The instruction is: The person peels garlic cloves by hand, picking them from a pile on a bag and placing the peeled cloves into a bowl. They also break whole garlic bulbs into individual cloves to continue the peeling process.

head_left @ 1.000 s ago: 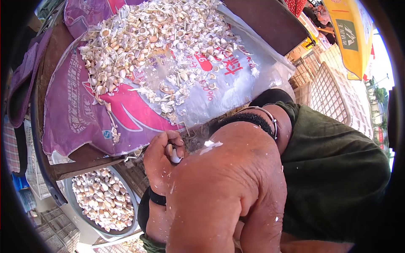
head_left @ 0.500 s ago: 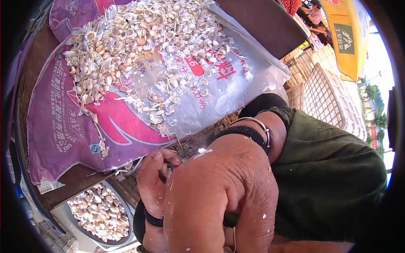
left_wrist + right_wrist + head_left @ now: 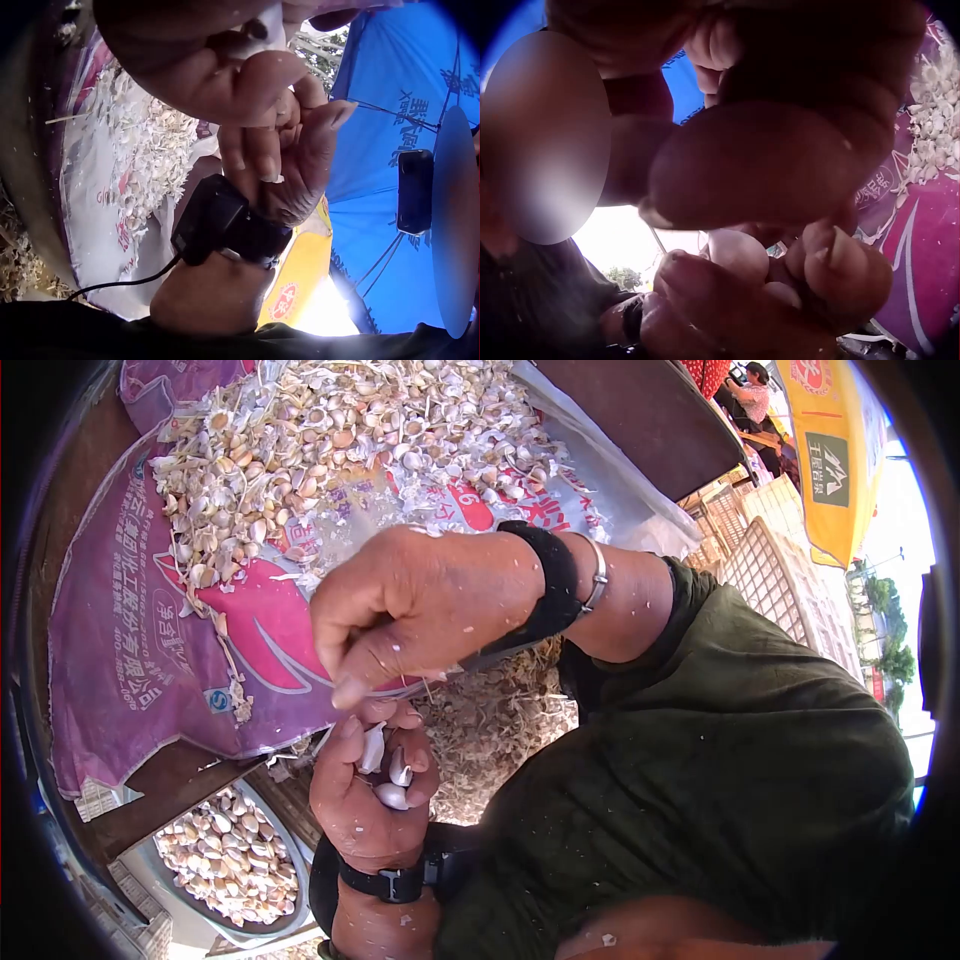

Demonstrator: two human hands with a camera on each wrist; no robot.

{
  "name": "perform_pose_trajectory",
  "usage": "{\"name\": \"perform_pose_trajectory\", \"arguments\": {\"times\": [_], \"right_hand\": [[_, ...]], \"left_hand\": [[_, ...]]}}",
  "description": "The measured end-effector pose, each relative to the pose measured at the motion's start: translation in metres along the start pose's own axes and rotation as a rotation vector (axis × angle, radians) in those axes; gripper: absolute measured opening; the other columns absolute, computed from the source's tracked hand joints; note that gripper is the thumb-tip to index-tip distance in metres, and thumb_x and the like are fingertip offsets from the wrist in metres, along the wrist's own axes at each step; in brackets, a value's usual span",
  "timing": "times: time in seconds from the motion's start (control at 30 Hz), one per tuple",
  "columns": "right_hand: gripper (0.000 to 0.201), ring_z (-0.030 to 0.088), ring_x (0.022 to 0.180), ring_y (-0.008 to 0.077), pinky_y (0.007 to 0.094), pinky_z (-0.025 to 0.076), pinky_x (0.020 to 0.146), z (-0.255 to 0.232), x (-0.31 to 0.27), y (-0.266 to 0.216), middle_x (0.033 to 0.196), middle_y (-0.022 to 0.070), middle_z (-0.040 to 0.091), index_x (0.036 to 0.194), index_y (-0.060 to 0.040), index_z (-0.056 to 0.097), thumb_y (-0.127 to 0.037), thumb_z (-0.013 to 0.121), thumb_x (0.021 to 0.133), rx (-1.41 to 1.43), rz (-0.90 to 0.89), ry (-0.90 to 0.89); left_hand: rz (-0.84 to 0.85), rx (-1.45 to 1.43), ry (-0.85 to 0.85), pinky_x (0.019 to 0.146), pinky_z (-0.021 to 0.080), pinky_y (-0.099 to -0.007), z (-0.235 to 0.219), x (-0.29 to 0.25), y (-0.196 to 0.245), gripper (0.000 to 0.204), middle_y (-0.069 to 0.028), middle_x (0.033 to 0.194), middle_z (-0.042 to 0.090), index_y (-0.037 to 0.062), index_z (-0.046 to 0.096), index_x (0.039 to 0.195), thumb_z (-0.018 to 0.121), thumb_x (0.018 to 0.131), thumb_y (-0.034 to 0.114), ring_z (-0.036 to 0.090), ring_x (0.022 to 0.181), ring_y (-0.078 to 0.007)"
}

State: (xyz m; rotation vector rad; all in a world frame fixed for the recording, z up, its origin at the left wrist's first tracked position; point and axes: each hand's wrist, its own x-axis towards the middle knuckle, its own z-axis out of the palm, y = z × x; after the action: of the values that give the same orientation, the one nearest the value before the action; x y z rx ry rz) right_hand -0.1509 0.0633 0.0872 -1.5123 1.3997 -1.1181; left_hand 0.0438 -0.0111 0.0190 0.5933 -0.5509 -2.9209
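Note:
Low in the head view, my left hand [image 3: 350, 816] is turned palm up with curled fingers and holds several pale garlic cloves [image 3: 373, 748]. A clove [image 3: 259, 34] also shows among its fingers in the left wrist view. Just above, my right hand [image 3: 435, 595] hovers over the lower edge of the purple and silver plastic bag [image 3: 120, 690]. Its fingers are loosely bent and the thumb points down toward the left hand. A small white flake [image 3: 277, 179] clings to one fingertip; nothing else shows in that hand. Loose cloves and papery skins form a pile [image 3: 290, 470] on the bag.
Below left, a grey basin [image 3: 303, 872] holds many cloves. Dry skins [image 3: 495, 745] lie heaped between the bag and the dark green clothing [image 3: 700, 760]. Plastic crates [image 3: 770, 580] and a yellow umbrella [image 3: 825, 420] stand at right, with a seated person [image 3: 752, 398] farther back.
My right hand has lifted off the left hand and swung up over the bag's edge. The left hand, earlier mostly covered, now shows its cloves in the palm.

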Motion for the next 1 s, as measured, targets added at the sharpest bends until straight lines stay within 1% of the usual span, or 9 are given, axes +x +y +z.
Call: {"name": "perform_pose_trajectory", "arguments": {"times": [0.13, 0.2, 0.27, 0.3, 0.47, 0.53, 0.67, 0.87, 1.0], "right_hand": [[0.012, 0.064, 0.064, 0.0185, 0.0325, 0.05, 0.059, -0.036, 0.06, 0.051, 0.081, 0.0104, 0.067, 0.093, 0.0009, 0.065, -0.007, 0.062, 0.084, -0.346, 0.288, 0.216], [0.016, 0.066, 0.078, 0.0265, 0.0371, 0.051, 0.069, -0.054, 0.091, 0.115, 0.087, 0.0142, 0.068, 0.092, 0.0005, 0.065, -0.011, 0.06, 0.082, -0.81, 0.053, 0.159], [0.019, 0.067, 0.082, 0.0291, 0.0399, 0.052, 0.072, -0.058, 0.123, 0.157, 0.086, 0.015, 0.069, 0.093, -0.0022, 0.068, -0.015, 0.062, 0.079, -0.972, 0.137, 0.01], [0.023, 0.068, 0.087, 0.0316, 0.0427, 0.052, 0.074, -0.058, 0.131, 0.166, 0.086, 0.0158, 0.07, 0.093, -0.0049, 0.07, -0.019, 0.064, 0.076, -1.134, 0.224, -0.139], [0.023, 0.068, 0.081, 0.0296, 0.0409, 0.054, 0.069, -0.053, 0.117, 0.141, 0.088, 0.0168, 0.07, 0.092, 0.0001, 0.069, -0.017, 0.063, 0.077, -1.074, 0.327, -0.105], [0.027, 0.067, 0.071, 0.024, 0.0369, 0.056, 0.063, -0.055, 0.091, 0.12, 0.081, 0.0158, 0.066, 0.104, 0.0016, 0.061, -0.009, 0.063, 0.079, -0.092, 0.641, 0.145], [0.026, 0.068, 0.066, 0.0215, 0.0373, 0.058, 0.058, -0.052, 0.052, 0.116, 0.078, 0.0126, 0.064, 0.104, 0.0074, 0.058, -0.002, 0.066, 0.081, 0.587, 0.43, 0.291], [0.022, 0.067, 0.065, 0.0161, 0.0302, 0.056, 0.055, -0.023, 0.02, 0.079, 0.079, 0.0104, 0.066, 0.101, 0.0035, 0.061, -0.007, 0.071, 0.084, 0.708, 0.272, 0.145], [0.021, 0.063, 0.062, 0.0111, 0.0224, 0.049, 0.052, -0.009, 0.008, 0.064, 0.078, 0.0063, 0.067, 0.1, 0.0015, 0.062, -0.009, 0.072, 0.084, 0.544, 0.176, 0.124]], "left_hand": [[-0.066, -0.031, -0.049, 0.042, 0.038, -0.024, -0.002, 0.0, 0.005, 0.028, -0.0122, 0.091, 0.06, 0.0013, 0.061, 0.104, 0.052, 0.095, 0.026, 0.051, 0.061, -0.0154], [-0.064, -0.037, -0.064, 0.042, 0.039, -0.0242, -0.004, 0.001, 0.006, 0.027, -0.0126, 0.091, 0.06, 0.0009, 0.061, 0.104, 0.052, 0.095, 0.025, 0.052, 0.062, -0.0156], [-0.064, -0.043, -0.076, 0.042, 0.04, -0.0245, -0.004, -0.001, 0.008, 0.027, -0.0131, 0.091, 0.06, 0.0006, 0.061, 0.103, 0.053, 0.094, 0.024, 0.053, 0.062, -0.0158], [-0.07, -0.033, -0.028, 0.042, 0.041, -0.0249, -0.002, -0.003, 0.009, 0.026, -0.0133, 0.092, 0.06, 0.0003, 0.061, 0.103, 0.053, 0.094, 0.023, 0.055, 0.064, -0.0164], [-0.053, 0.013, 0.059, 0.043, 0.042, -0.0254, 0.007, -0.005, 0.009, 0.023, -0.0136, 0.093, 0.06, -0.0006, 0.06, 0.103, 0.054, 0.092, 0.018, 0.058, 0.068, -0.0181], [-0.04, 0.022, 0.081, 0.044, 0.043, -0.0256, 0.008, -0.005, 0.008, 0.02, -0.0134, 0.092, 0.059, -0.0009, 0.059, 0.103, 0.053, 0.091, 0.014, 0.058, 0.069, -0.0187], [-0.028, 0.017, -0.004, 0.044, 0.042, -0.0254, -0.002, -0.002, 0.002, 0.018, -0.0128, 0.091, 0.059, -0.0008, 0.058, 0.102, 0.054, 0.09, 0.012, 0.058, 0.069, -0.0185], [0.016, 0.072, 0.007, 0.045, 0.04, -0.0237, -0.004, 0.006, 0.002, 0.018, -0.01, 0.088, 0.058, 0.0006, 0.057, 0.104, 0.054, 0.095, 0.016, 0.055, 0.066, -0.015], [0.06, 0.09, 0.048, 0.044, 0.039, -0.0223, 0.005, 0.009, 0.004, 0.022, -0.0084, 0.087, 0.057, 0.0008, 0.056, 0.103, 0.052, 0.098, 0.021, 0.054, 0.066, -0.014]]}}
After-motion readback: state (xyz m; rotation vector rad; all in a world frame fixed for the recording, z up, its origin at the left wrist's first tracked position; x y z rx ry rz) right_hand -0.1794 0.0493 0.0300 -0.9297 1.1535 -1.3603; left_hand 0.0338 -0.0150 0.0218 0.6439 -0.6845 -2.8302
